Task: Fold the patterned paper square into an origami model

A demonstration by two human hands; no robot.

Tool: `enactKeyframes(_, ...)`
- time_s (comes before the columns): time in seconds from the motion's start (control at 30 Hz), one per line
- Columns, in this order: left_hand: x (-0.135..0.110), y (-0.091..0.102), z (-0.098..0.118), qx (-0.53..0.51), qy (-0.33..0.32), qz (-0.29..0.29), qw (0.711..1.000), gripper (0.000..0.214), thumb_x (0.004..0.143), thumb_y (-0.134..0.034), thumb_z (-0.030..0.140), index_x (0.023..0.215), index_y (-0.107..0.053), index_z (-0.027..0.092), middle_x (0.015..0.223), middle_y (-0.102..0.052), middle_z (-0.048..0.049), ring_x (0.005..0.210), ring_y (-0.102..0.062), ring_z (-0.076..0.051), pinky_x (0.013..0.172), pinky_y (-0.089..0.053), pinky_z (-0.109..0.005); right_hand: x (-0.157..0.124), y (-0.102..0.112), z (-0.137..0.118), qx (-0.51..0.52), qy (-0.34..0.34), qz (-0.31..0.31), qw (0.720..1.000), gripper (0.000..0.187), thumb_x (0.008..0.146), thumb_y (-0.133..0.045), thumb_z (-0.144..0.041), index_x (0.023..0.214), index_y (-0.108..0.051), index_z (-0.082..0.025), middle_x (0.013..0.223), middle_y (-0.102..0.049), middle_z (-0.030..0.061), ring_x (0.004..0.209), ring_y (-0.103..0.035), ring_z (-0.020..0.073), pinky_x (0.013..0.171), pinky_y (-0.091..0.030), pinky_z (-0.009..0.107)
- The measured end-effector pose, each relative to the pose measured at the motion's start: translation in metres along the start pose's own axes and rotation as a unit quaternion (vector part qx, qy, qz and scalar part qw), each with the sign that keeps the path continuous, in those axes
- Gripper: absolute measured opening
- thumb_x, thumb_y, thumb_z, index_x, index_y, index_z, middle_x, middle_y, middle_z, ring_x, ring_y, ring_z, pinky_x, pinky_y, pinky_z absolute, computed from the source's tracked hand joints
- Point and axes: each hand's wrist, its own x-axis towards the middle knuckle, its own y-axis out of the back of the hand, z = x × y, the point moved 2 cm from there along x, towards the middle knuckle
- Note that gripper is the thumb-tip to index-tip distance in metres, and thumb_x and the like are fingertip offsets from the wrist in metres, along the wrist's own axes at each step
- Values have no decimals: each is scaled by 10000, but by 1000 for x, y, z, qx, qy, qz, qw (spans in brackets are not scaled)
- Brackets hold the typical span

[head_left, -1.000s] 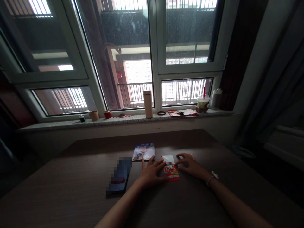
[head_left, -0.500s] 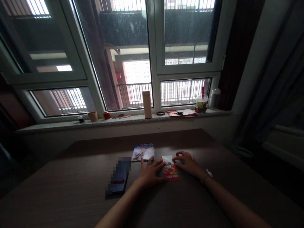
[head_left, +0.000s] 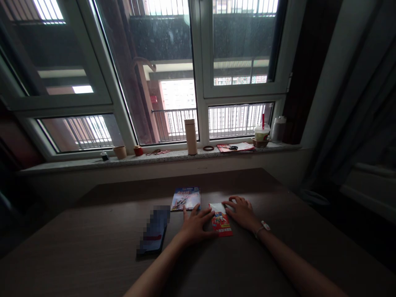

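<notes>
A small red printed packet or card (head_left: 223, 228) with a white upper end lies flat on the dark wooden table (head_left: 102, 231). My left hand (head_left: 198, 225) is spread beside it, its fingertips and thumb touching the packet's left edge. At the packet's upper right, my right hand (head_left: 243, 212) rests with fingers apart and slightly bent, the fingertips at its edge; a bracelet circles that wrist. Just beyond my left fingers lies a blue picture booklet (head_left: 187, 198). Left of that hand is a dark phone (head_left: 154, 231), partly blurred out.
On the stone windowsill (head_left: 148, 160) beyond the table stand a paper cup (head_left: 119, 152), a small red jar (head_left: 138, 151), a tan thermos (head_left: 191, 137), papers with scissors (head_left: 233, 147), a lidded drink cup (head_left: 262, 132) and a pale bottle (head_left: 279, 128).
My right hand has shifted slightly left and flattened, its fingers closer to the packet. My left hand stays in place. The view has moved a little.
</notes>
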Motion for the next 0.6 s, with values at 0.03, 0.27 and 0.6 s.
enactKeyframes(0.03,0,0,0,0,1,0,1000,798,743,-503,797,1443,-350,445,1553,-324,37,1449,-80,-419,1002,237,-726,0,0,0,-8,2,2,1000,363,894,-436,-490,1219,-591,-444,1326,-512,10,1275,-394,267,1119,-166,552)
enactKeyframes(0.27,-2,3,4,7,0,0,1000,802,748,-470,812,1449,-336,445,1554,-323,36,1451,-76,-419,1022,198,-733,-2,-2,2,-25,24,4,999,380,902,-431,-497,1261,-549,-449,1341,-498,18,1277,-383,279,1110,-173,561)
enactKeyframes(0.6,-1,1,0,-4,-4,0,1000,804,747,-475,811,1449,-337,445,1553,-322,42,1445,-81,-434,998,221,-746,-2,-2,4,26,29,16,999,306,885,-471,-498,1115,-661,-432,1294,-534,11,1254,-412,270,1110,-175,556)
